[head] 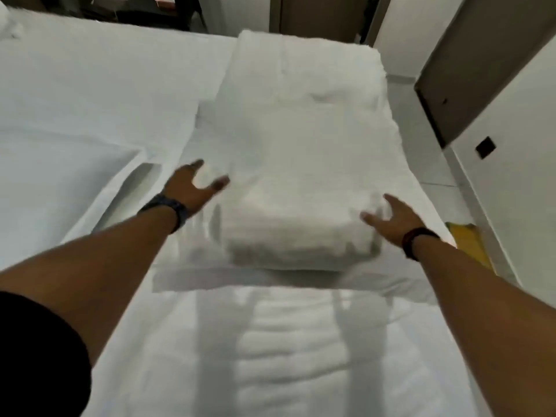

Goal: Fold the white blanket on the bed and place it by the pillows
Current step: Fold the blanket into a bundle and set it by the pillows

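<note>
We see blanket (301, 176) folded into thick long stack, lying mid-bed (90, 85), near end resting on flat white layer, possibly pillow, unsure. Left hand (192, 188) spread wide at stack's near-left corner; right hand (391, 218) spread wide at near-right corner. Neither grips; contact blurred. We judge hands flank stack to square or slide it. Folding appears done; placement unconfirmed.
</note>
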### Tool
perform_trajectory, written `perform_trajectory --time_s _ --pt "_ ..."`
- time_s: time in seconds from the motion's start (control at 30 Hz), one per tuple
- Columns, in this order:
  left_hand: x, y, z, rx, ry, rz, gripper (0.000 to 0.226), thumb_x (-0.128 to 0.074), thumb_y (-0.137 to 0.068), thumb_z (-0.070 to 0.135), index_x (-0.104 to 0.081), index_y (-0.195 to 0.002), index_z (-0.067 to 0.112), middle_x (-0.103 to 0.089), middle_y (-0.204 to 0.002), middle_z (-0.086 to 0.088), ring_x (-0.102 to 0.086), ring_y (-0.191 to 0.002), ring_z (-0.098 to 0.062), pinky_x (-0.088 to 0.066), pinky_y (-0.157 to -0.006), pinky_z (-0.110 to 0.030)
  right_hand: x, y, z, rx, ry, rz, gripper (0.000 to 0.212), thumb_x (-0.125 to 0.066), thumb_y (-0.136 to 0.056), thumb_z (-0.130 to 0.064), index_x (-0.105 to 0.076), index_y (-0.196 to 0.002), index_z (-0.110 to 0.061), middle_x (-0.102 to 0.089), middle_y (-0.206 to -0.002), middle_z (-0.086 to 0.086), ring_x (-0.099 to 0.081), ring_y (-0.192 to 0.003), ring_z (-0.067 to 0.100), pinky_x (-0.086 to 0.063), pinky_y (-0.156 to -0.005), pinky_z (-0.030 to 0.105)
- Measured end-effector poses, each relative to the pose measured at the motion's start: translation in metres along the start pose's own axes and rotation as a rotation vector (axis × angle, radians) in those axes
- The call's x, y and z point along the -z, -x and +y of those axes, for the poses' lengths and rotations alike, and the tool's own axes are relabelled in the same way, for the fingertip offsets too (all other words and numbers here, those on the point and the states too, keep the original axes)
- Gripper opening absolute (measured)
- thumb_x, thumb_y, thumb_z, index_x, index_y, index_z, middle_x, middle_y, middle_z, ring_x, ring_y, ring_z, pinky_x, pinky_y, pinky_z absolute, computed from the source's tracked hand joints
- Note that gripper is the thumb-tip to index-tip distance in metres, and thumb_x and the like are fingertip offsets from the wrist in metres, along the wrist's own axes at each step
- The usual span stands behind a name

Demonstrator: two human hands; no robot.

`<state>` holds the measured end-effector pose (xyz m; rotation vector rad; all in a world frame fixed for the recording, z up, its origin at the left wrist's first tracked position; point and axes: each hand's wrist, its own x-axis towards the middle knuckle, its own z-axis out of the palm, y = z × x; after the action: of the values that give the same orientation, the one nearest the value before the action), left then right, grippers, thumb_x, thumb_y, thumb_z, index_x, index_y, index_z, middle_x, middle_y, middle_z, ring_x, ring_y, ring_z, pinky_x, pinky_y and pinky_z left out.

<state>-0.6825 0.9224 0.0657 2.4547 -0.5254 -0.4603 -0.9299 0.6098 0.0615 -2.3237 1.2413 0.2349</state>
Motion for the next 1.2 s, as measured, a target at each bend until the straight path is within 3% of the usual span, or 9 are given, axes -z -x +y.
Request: perform_trajectory --time_s 0.13,0.27,0.37,0.47,0.53,0.63,0.93,1.07,1.2 --pt "-0.048 0.002 -0.028 -0.186 -0.717 -0.325 0.131 -0.049 -0.046 0.094 0.004 -0.151 0.037 0.003 -0.162 0.001 0.0 -0.149 -0.023 -0.006 -0.119 -0.047 -0.056 -0.014 0.019 -0.002 0.324 -0.122 0.115 -0.055 -0.058 -0.086 -0.007 -0.15 -0.038 -0.001 -0.162 0.005 -0.006 -0.148 0.031 -0.018 -0.113 0.06" --pt "-0.075 0.01 -0.055 -0.232 -0.828 -0.279 0.147 -0.065 -0.04 0.084 0.028 -0.144 0.037 0.015 -0.161 0.0 0.008 -0.148 -0.027 -0.002 -0.118 -0.051 -0.079 -0.009 0.044 0.118 0.574 -0.081 0.142 -0.055 -0.04 -0.093 0.013 -0.149 -0.035 0.011 -0.16 0.01 0.001 -0.147 0.035 -0.015 -0.11 0.062" --pt "-0.089 0.028 -0.067 -0.312 -0.922 -0.181 0.14 -0.07 -0.053 0.07 0.036 -0.139 0.035 0.014 -0.161 -0.002 0.004 -0.148 -0.031 -0.005 -0.116 -0.053 -0.085 -0.015 0.059 0.164 0.752 -0.05 0.139 -0.064 -0.043 -0.085 0.008 -0.149 -0.031 -0.004 -0.157 0.014 -0.011 -0.143 0.036 -0.021 -0.107 0.061" --pt "-0.092 0.035 -0.075 -0.156 -0.925 -0.142 0.131 -0.073 -0.064 0.059 0.025 -0.146 0.03 0.01 -0.161 -0.006 0.001 -0.149 -0.03 -0.007 -0.116 -0.053 -0.084 -0.023 0.06 0.199 0.803 0.008 0.103 -0.071 -0.062 -0.063 -0.021 -0.143 -0.025 -0.035 -0.139 0.012 -0.039 -0.125 0.033 -0.04 -0.098 0.051" --pt "-0.092 0.032 -0.073 -0.138 -0.931 -0.13 0.102 -0.063 -0.082 0.04 0.012 -0.151 0.027 -0.001 -0.162 -0.008 -0.006 -0.148 -0.03 -0.012 -0.117 -0.05 -0.08 -0.025 0.057 0.234 0.791 0.024 0.067 -0.066 -0.077 -0.038 -0.037 -0.134 -0.019 -0.046 -0.125 0.011 -0.049 -0.111 0.032 -0.048 -0.088 0.043" --pt "-0.086 0.025 -0.06 -0.213 -0.954 -0.164 0.07 -0.046 -0.09 0.018 -0.014 -0.152 0.024 -0.022 -0.159 -0.008 -0.022 -0.145 -0.029 -0.021 -0.116 -0.044 -0.076 -0.017 0.055 0.251 0.785 -0.013 0.043 -0.059 -0.082 -0.024 -0.048 -0.124 -0.016 -0.057 -0.116 0.01 -0.059 -0.102 0.031 -0.048 -0.082 0.035" --pt "-0.043 0.051 -0.04 -0.229 -0.913 -0.208 0.06 -0.049 -0.089 0.019 -0.033 -0.145 0.029 -0.035 -0.153 0.003 -0.035 -0.139 -0.021 -0.03 -0.111 -0.032 -0.064 0.038 0.057 0.283 0.662 0.078 0.04 -0.056 -0.082 -0.027 -0.052 -0.121 -0.018 -0.068 -0.102 0.006 -0.066 -0.09 0.03 -0.045 -0.071 0.03" --pt "-0.024 0.074 -0.038 -0.239 -0.847 -0.095 0.049 -0.049 -0.087 0.019 -0.047 -0.134 0.032 -0.054 -0.135 0.005 -0.054 -0.119 -0.023 -0.046 -0.091 -0.034 -0.053 0.065 0.048 0.268 0.604 0.099 0.038 -0.061 -0.081 -0.033 -0.056 -0.116 -0.018 -0.068 -0.104 0.007 -0.065 -0.093 0.03 -0.042 -0.071 0.028" --pt "-0.004 0.108 -0.035 -0.236 -0.817 -0.014 0.034 -0.053 -0.086 0.024 -0.057 -0.118 0.032 -0.064 -0.116 0.001 -0.063 -0.102 -0.027 -0.049 -0.079 -0.033 -0.046 0.1 0.046 0.284 0.564 0.103 0.042 -0.065 -0.079 -0.039 -0.059 -0.114 -0.016 -0.069 -0.102 0.007 -0.066 -0.093 0.029 -0.046 -0.073 0.029"
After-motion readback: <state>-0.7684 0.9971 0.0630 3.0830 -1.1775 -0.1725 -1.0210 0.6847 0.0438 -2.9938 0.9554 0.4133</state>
